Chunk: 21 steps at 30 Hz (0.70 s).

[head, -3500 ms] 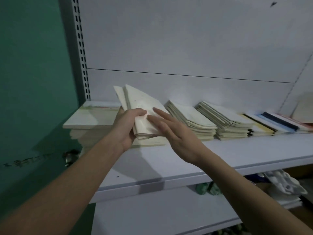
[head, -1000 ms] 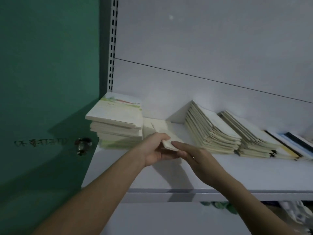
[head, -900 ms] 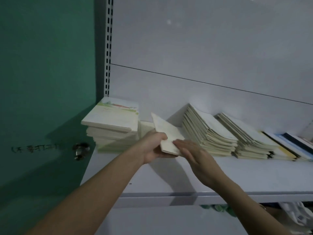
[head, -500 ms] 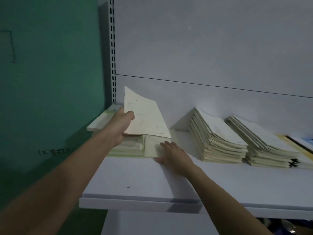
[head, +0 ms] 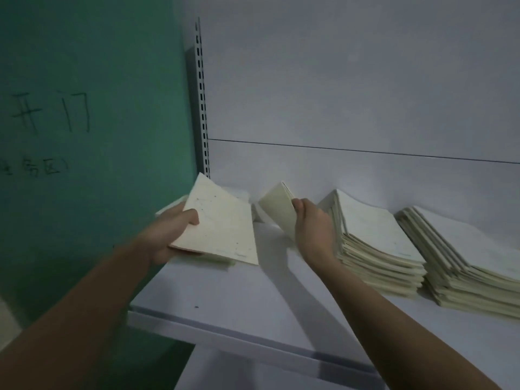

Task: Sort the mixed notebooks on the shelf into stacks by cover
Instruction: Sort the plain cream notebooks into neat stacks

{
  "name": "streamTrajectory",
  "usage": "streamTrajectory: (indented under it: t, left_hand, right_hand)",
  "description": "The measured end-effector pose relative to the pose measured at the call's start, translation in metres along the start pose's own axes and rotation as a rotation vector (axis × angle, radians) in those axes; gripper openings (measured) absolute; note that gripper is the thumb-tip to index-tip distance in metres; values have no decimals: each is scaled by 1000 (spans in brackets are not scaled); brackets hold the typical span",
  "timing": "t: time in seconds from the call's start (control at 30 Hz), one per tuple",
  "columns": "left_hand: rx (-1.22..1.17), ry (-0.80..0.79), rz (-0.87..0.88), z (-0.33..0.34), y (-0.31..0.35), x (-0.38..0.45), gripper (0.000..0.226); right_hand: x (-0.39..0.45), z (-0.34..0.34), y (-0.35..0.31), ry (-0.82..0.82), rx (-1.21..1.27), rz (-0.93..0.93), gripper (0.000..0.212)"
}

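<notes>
Now the big white shelf (head: 253, 299) fills most of the view, with a green wall (head: 84, 108) at nine o'clock. Two tall stacks of pale notebooks sit on it: the near stack (head: 377, 249) at three o'clock and the far stack (head: 472, 266) just beside it, further right. A lower pile (head: 213, 258) lies at the left end, mostly hidden.

The left hand (head: 168, 235) grips a cream notebook (head: 222, 229) by its left edge, thumb on top, and holds it tilted over that low pile. Half a second ago the right hand lay flat on the shelf. Now the right hand (head: 312, 229) has lifted and pinches a second notebook (head: 277, 206), standing it up on its edge between the low pile and the near stack.

So each hand holds one notebook, and both are off the shelf piles. I think the person is checking covers to choose a stack for each. The covers all look pale in this dim light, so I cannot tell which stack fits. The sorting is not done yet.
</notes>
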<state>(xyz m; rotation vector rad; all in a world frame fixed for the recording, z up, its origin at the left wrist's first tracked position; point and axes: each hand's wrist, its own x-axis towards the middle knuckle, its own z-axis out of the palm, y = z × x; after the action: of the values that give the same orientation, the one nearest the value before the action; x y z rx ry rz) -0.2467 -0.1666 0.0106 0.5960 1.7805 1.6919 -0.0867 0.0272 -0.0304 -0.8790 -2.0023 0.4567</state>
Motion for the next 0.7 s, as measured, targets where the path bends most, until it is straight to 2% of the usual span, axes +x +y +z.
streamTrajectory:
  t: [0.03,0.1,0.17,0.23,0.33,0.4,0.5,0.6,0.63,0.7]
  left_hand:
    - [-23,14,-15,7,-1,-4,35]
    - [-97,27,-53,28,-1,-14,26]
    - [-189,18,-87,47,4,-19,33]
    - [-243,-44,-74,60,9,-22,38]
    - [-219,-178,-15,71,17,-27,36]
    - [-184,-190,37,81,23,-30,35]
    - [-259,-99,117,98,42,-33,35]
    - [-426,-26,151,117,61,-32,30]
    - [-463,-46,163,125,63,-32,31]
    - [-456,-97,166,146,60,-30,39]
  right_hand:
    - [1,-6,-6,20,61,-63,35]
    - [-3,-16,-16,46,122,-317,35]
    - [-12,-25,-22,13,42,-627,39]
    - [-22,-31,-20,-29,-35,-860,44]
    - [-24,-44,-9,2,-82,-1014,42]
    - [-21,-57,-3,46,-66,-1033,43]
    - [-16,-87,-5,67,151,-843,45]
    - [-2,-121,-4,132,368,-413,30]
    - [4,-132,-2,73,444,-244,30]
    - [19,-153,10,-173,693,81,49]
